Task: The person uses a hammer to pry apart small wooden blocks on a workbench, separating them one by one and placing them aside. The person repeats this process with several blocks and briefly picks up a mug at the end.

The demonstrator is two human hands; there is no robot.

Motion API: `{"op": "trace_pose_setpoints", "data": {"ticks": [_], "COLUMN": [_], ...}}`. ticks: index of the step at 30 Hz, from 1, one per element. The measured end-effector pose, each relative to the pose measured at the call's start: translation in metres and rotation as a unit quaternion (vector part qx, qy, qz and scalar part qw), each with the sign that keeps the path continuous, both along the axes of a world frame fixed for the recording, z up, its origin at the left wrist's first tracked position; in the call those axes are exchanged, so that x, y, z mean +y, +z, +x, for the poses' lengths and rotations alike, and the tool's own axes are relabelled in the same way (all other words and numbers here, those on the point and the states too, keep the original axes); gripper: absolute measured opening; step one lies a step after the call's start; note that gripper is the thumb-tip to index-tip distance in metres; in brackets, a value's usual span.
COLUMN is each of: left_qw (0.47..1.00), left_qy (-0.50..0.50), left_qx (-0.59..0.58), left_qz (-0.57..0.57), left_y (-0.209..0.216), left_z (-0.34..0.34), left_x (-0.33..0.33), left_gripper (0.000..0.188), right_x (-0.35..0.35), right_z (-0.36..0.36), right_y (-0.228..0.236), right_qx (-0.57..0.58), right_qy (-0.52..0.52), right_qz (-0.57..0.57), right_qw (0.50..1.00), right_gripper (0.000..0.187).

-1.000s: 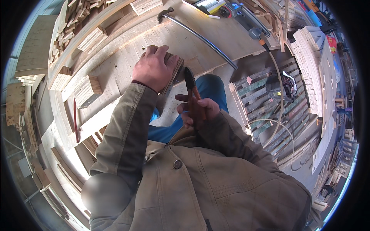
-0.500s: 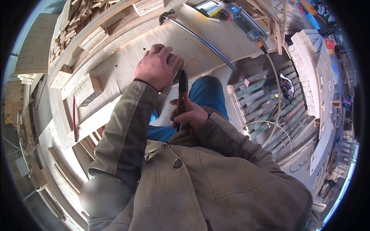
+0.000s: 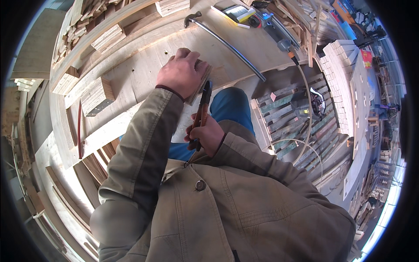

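Left hand (image 3: 181, 75) is decently lit, workbench edge (image 3: 111, 130) is kinda blown out by glare, outer surroundings are badly bent and softened.

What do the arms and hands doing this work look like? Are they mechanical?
No, they are a person's: the bare, gloveless five-fingered left hand and the bare, gloveless right hand. Both arms wear long olive-brown cloth jacket sleeves; the left sleeve has a lengthwise stitched seam, and a narrow dark inner cuff shows at its wrist. I see no cables on the right sleeve either.
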State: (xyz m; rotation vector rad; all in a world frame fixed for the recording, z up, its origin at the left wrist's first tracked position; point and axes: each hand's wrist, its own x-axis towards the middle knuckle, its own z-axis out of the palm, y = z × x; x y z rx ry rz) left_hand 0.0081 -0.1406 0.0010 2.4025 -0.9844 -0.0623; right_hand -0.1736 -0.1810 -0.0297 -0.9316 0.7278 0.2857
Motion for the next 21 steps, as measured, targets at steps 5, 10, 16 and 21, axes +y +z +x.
{"op": "trace_pose_setpoints", "data": {"ticks": [5, 10, 16, 21], "left_qw": [1.000, 1.000, 1.000, 1.000], "left_qy": [-0.003, -0.003, -0.003, -0.005], "left_qx": [-0.004, -0.001, 0.004, 0.002], "left_qz": [-0.006, -0.003, -0.002, -0.002], "left_y": [-0.001, 0.000, 0.002, 0.001], "left_z": [0.001, 0.000, -0.001, 0.000], "left_x": [0.001, 0.001, 0.002, 0.001], "left_gripper": [0.043, 0.044, 0.044, 0.045], "right_x": [0.006, 0.015, 0.016, 0.019], "right_z": [0.002, 0.007, 0.015, 0.015], "right_y": [0.006, 0.001, -0.011, -0.029], "right_qx": [0.005, -0.005, 0.011, 0.001], "right_qy": [-0.019, -0.044, -0.018, -0.020], "right_qz": [0.002, -0.034, -0.069, -0.118], "right_qw": [1.000, 0.998, 0.997, 0.993], "right_gripper": [0.075, 0.060, 0.075, 0.075]}}
